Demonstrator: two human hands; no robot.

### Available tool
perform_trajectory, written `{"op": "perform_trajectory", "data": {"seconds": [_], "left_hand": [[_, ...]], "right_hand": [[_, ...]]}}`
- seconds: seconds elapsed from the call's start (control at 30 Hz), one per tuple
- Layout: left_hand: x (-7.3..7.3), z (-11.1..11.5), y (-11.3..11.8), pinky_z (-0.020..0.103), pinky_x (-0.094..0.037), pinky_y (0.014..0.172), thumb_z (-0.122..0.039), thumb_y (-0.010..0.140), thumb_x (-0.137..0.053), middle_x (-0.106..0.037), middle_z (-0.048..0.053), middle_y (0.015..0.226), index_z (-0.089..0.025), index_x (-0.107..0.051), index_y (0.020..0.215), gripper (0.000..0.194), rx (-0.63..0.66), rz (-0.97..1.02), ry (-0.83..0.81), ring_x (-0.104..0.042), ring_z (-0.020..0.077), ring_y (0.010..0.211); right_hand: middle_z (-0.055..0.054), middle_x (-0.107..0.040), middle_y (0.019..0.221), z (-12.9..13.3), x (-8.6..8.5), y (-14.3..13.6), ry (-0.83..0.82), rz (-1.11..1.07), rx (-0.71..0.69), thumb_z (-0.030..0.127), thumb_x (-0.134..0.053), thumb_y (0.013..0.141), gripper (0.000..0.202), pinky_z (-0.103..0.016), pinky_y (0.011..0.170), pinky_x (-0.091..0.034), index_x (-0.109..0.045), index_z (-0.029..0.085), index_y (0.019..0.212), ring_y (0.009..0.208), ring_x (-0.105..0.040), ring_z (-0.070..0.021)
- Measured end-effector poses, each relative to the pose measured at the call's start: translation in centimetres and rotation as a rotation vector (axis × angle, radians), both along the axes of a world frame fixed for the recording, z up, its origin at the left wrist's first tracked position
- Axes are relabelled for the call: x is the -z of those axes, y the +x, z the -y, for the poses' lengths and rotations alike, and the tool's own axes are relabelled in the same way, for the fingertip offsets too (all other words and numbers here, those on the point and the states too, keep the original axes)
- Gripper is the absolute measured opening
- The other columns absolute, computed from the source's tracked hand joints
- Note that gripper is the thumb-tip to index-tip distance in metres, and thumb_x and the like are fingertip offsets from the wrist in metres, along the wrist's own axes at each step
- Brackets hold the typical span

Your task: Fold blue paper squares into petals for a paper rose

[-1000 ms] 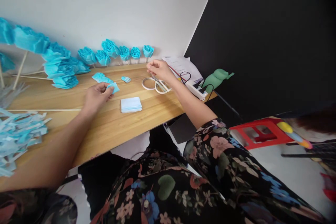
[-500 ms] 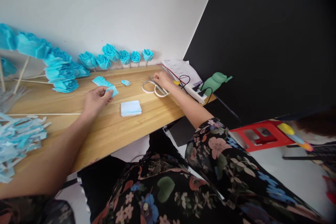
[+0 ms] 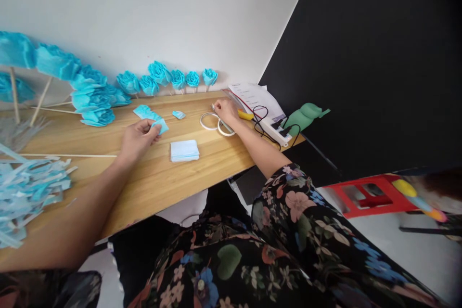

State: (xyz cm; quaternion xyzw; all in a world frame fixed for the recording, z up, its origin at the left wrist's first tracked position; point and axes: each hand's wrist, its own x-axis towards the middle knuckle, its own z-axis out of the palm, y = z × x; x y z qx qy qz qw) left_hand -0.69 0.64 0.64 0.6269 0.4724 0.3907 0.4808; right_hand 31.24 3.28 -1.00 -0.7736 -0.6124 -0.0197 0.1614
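The left hand (image 3: 140,137) is pinching a blue paper piece (image 3: 162,126) over the table (image 3: 144,197); the right hand (image 3: 225,110) is sitting beside two white rings (image 3: 209,129), its grip unclear; a folded stack (image 3: 184,150) is lying nearer the table's front edge, wood stretching around it.

One black fabric garment printed all over with flowers (image 3: 245,288): the person is wearing it, its front displaying a large blue flower (image 3: 205,281) and a heart-shaped green leaf (image 3: 229,260). Right sleeve of black floral fabric (image 3: 281,197): is ending near the elbow, carrying a broad salmon-pink blossom (image 3: 298,204). Left sleeve of dark, patterned fabric (image 3: 72,288): is showing partly. Left hand (image 3: 140,137), right hand (image 3: 226,110): are showing bare.
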Motion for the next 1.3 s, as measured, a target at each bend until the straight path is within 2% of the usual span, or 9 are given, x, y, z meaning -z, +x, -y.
{"op": "perform_trajectory", "data": {"seconds": [0.13,0.37,0.57,0.73,0.83,0.93,1.07,1.2,1.3], "left_hand": [[-0.1,0.0,0.1,0.025,-0.039,0.056,-0.038,0.069,-0.069,-0.057,-0.003,0.056,-0.019,-0.060,0.071,0.021,-0.017,0.034,-0.020,-0.049,0.0117,0.053],[-0.1,0.1,0.0,0.024,-0.040,0.057,-0.031,0.075,-0.067,-0.058,-0.004,0.058,-0.018,-0.060,0.072,0.015,0.002,0.044,-0.026,-0.050,0.0110,0.055],[0.0,0.1,0.1,0.025,-0.040,0.057,-0.029,0.077,-0.066,-0.058,-0.004,0.057,-0.019,-0.060,0.071,0.013,0.007,0.025,-0.018,-0.051,0.0113,0.054],[-0.1,0.1,0.1,0.025,-0.041,0.057,-0.032,0.074,-0.068,-0.058,-0.004,0.056,-0.019,-0.060,0.071,0.016,-0.006,0.035,-0.029,-0.051,0.0113,0.053],[0.0,0.2,0.2,0.025,-0.041,0.056,-0.035,0.072,-0.069,-0.058,-0.003,0.056,-0.019,-0.061,0.070,0.019,0.008,0.057,-0.023,-0.051,0.0115,0.053],[-0.3,0.5,0.4,0.025,-0.042,0.056,-0.035,0.072,-0.069,-0.059,-0.002,0.055,-0.020,-0.061,0.068,0.018,0.018,0.059,-0.043,-0.051,0.0123,0.052],[-1.2,1.1,0.8,0.027,-0.043,0.055,-0.033,0.070,-0.071,-0.060,-0.001,0.056,-0.022,-0.062,0.069,0.015,0.046,0.040,-0.100,-0.051,0.0139,0.051],[-1.6,1.3,0.9,0.028,-0.043,0.057,-0.038,0.071,-0.072,-0.059,-0.001,0.057,-0.022,-0.060,0.068,0.019,0.098,0.040,-0.125,-0.050,0.0142,0.052],[-1.1,1.0,0.7,0.028,-0.043,0.057,-0.039,0.072,-0.072,-0.059,-0.001,0.057,-0.022,-0.060,0.068,0.022,0.128,0.050,-0.133,-0.050,0.0135,0.052]], "right_hand": [[-0.009,-0.076,0.096,0.2,0.3,0.1,0.009,-0.043,0.016,0.025,-0.048,0.098,0.027,-0.028,0.075,-0.041,-0.073,0.016,0.102,0.085,-0.065,-0.0192],[-0.009,-0.075,0.103,0.6,0.4,-0.1,0.035,-0.095,0.029,0.023,-0.045,0.100,0.026,-0.028,0.079,-0.041,-0.069,0.015,0.107,0.091,-0.065,-0.0196],[-0.010,-0.075,0.104,1.0,0.8,0.3,0.187,-0.270,0.028,0.019,-0.046,0.097,0.025,-0.028,0.085,-0.044,-0.066,0.014,0.110,0.095,-0.066,-0.0194],[-0.007,-0.075,0.101,1.6,0.9,0.4,0.285,-0.369,-0.034,0.025,-0.046,0.099,0.024,-0.027,0.084,-0.045,-0.067,0.016,0.106,0.091,-0.067,-0.0184],[-0.006,-0.074,0.097,2.5,0.4,-1.0,0.433,-0.392,-0.168,0.031,-0.047,0.100,0.025,-0.027,0.083,-0.046,-0.068,0.018,0.103,0.089,-0.066,-0.0175],[-0.004,-0.073,0.091,3.6,-0.8,-3.5,0.541,-0.352,-0.469,0.037,-0.050,0.100,0.026,-0.030,0.084,-0.046,-0.071,0.021,0.100,0.083,-0.063,-0.0169],[-0.005,-0.072,0.094,4.5,-3.1,-7.1,0.522,-0.285,-0.828,0.036,-0.051,0.101,0.024,-0.035,0.086,-0.048,-0.072,0.025,0.097,0.091,-0.065,-0.0185],[-0.005,-0.071,0.094,4.2,-4.5,-9.6,0.501,-0.260,-0.935,0.035,-0.050,0.101,0.023,-0.038,0.086,-0.049,-0.071,0.027,0.098,0.093,-0.065,-0.0189],[-0.004,-0.070,0.092,3.9,-4.0,-10.5,0.545,-0.252,-0.929,0.035,-0.049,0.102,0.023,-0.038,0.084,-0.049,-0.071,0.027,0.096,0.090,-0.065,-0.0188]]}}
